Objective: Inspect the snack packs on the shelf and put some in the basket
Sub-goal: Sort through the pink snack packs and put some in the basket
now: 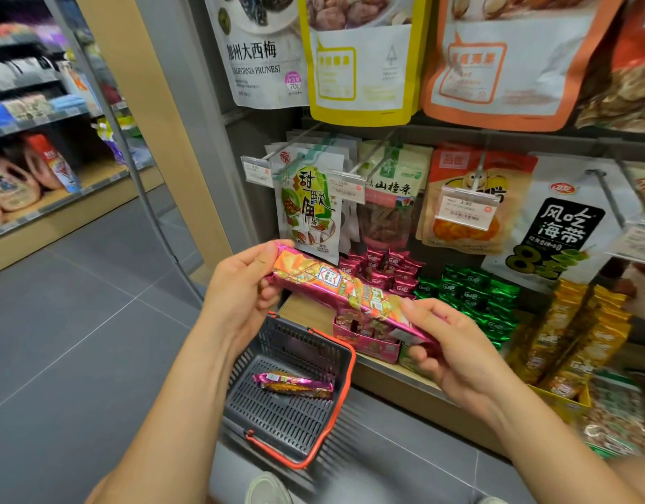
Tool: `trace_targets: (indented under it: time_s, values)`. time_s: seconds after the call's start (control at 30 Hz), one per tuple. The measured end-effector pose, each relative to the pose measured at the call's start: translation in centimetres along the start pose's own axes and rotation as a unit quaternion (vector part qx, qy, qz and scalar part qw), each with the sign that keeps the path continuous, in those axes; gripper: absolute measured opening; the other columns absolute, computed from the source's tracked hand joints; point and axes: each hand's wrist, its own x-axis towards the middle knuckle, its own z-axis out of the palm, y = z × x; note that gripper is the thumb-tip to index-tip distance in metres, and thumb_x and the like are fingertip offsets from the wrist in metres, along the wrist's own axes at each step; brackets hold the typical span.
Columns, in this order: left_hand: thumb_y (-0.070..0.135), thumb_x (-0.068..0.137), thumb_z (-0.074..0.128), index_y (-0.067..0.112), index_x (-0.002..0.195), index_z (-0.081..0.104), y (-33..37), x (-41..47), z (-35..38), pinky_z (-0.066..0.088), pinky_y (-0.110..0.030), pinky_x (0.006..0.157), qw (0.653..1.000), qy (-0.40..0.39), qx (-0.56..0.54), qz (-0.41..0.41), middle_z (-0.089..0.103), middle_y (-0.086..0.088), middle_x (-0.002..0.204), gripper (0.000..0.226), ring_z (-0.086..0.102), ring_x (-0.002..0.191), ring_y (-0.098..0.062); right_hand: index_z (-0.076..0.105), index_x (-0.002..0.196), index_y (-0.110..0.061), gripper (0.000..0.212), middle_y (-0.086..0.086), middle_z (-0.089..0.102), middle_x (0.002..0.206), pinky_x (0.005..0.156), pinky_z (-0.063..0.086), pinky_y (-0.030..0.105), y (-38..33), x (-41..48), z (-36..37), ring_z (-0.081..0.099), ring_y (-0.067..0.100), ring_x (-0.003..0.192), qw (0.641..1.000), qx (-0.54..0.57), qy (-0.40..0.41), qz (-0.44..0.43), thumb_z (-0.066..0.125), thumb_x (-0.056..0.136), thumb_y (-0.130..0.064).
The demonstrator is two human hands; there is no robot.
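I hold a long pink and orange snack pack [344, 291] level in front of the shelf, above the basket. My left hand [241, 292] grips its left end and my right hand [448, 343] grips its right end. Below my hands a grey basket [306, 343] with orange handles stands on the floor. One more pink snack pack [295, 385] lies flat on the basket's bottom. On the shelf [393, 372] behind, a pink display box [368, 338] holds more packs of the same kind.
Small pink packs [383, 271], green packs [473, 296] and yellow packs [575, 332] fill the shelf to the right. Hanging bags [310, 201] on pegs with price tags are above them. An aisle of grey floor tiles [77, 321] and another shelf unit [34, 169] lie left.
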Motion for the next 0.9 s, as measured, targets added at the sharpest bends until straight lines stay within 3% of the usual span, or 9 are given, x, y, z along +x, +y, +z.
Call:
trace_targets:
  time_s: [0.13,0.27,0.37,0.47,0.53,0.63,0.77,0.83,0.9]
  values:
    - [0.004,0.100,0.038,0.018,0.063,0.064,-1.1,0.3,0.2,0.018,-0.015,0.033,0.992,0.086,0.088,0.001,0.046,0.008,0.047,0.047,0.029,0.038,-0.004,0.076,0.085,-0.014,0.017,0.013,0.070,0.080,0.044,0.049,0.019,-1.0,0.1,0.2,0.059,0.015,0.055,0.994,0.101,0.024,-0.022,0.074,0.070,-0.021]
    - [0.027,0.104,0.041,0.016,0.070,0.050,-2.4,1.0,0.3,0.015,-0.015,0.033,0.981,0.157,0.106,-0.041,0.042,0.011,0.042,0.037,0.030,0.032,-0.003,0.076,0.094,-0.016,0.019,0.012,0.072,0.088,0.055,0.055,0.020,-2.0,-0.3,0.6,0.066,0.016,0.066,0.992,0.087,-0.007,-0.092,0.072,0.076,-0.019]
    - [0.046,0.101,0.043,0.018,0.065,0.044,-3.2,1.6,0.6,0.013,-0.017,0.036,0.972,0.181,0.114,-0.093,0.035,0.007,0.042,0.046,0.024,0.033,-0.007,0.074,0.097,-0.019,0.021,0.008,0.071,0.096,0.061,0.057,0.024,-2.6,-0.6,0.7,0.068,0.018,0.073,0.983,-0.007,0.014,-0.181,0.073,0.076,-0.018]
    - [0.057,0.099,0.036,0.014,0.076,0.059,-4.3,2.0,1.0,0.023,-0.021,0.039,0.967,0.117,0.165,-0.154,0.043,0.004,0.049,0.054,0.038,0.042,-0.010,0.074,0.095,-0.029,0.024,-0.005,0.072,0.099,0.072,0.057,0.026,-2.9,-0.9,0.2,0.069,0.013,0.088,0.928,-0.189,0.073,-0.311,0.072,0.083,-0.008]
    - [0.051,0.101,0.036,0.013,0.092,0.066,-5.2,2.3,1.8,0.035,-0.020,0.043,0.962,0.055,0.207,-0.168,0.058,0.001,0.060,0.049,0.055,0.053,-0.011,0.073,0.098,-0.024,0.025,-0.008,0.070,0.103,0.084,0.053,0.023,-3.1,-1.2,-0.2,0.066,0.011,0.099,0.862,-0.301,0.099,-0.396,0.072,0.082,-0.006]
    - [0.034,0.104,0.036,0.015,0.094,0.067,-6.7,2.8,3.4,0.044,-0.017,0.048,0.952,-0.004,0.264,-0.155,0.071,-0.003,0.082,0.038,0.065,0.065,-0.010,0.071,0.101,-0.016,0.023,-0.005,0.065,0.108,0.092,0.046,0.015,-2.9,-1.5,-0.5,0.060,0.005,0.107,0.778,-0.390,0.099,-0.482,0.072,0.080,-0.005]
    - [0.024,0.102,0.042,0.007,0.093,0.070,-8.1,4.9,4.9,0.050,-0.026,0.062,0.945,-0.002,0.302,-0.123,0.072,-0.015,0.093,0.034,0.068,0.077,-0.022,0.068,0.110,-0.018,0.029,-0.008,0.060,0.116,0.095,0.041,0.011,-2.9,-1.8,-0.9,0.054,0.000,0.113,0.761,-0.458,0.064,-0.455,0.072,0.081,-0.013]
    - [0.019,0.101,0.048,0.005,0.093,0.073,-8.7,6.2,5.7,0.059,-0.039,0.073,0.954,0.005,0.284,-0.099,0.073,-0.016,0.096,0.030,0.070,0.083,-0.028,0.067,0.112,-0.018,0.038,-0.009,0.061,0.116,0.097,0.037,0.007,-2.8,-1.8,-1.4,0.053,-0.004,0.113,0.754,-0.492,0.058,-0.431,0.077,0.078,-0.004]
    - [0.019,0.101,0.050,0.009,0.095,0.075,-9.3,7.2,6.7,0.056,-0.051,0.083,0.961,0.012,0.264,-0.083,0.073,-0.014,0.099,0.027,0.071,0.082,-0.025,0.069,0.111,-0.012,0.044,-0.004,0.064,0.118,0.102,0.034,0.006,-2.5,-1.6,-1.8,0.056,0.001,0.113,0.727,-0.525,0.092,-0.432,0.078,0.072,0.007]
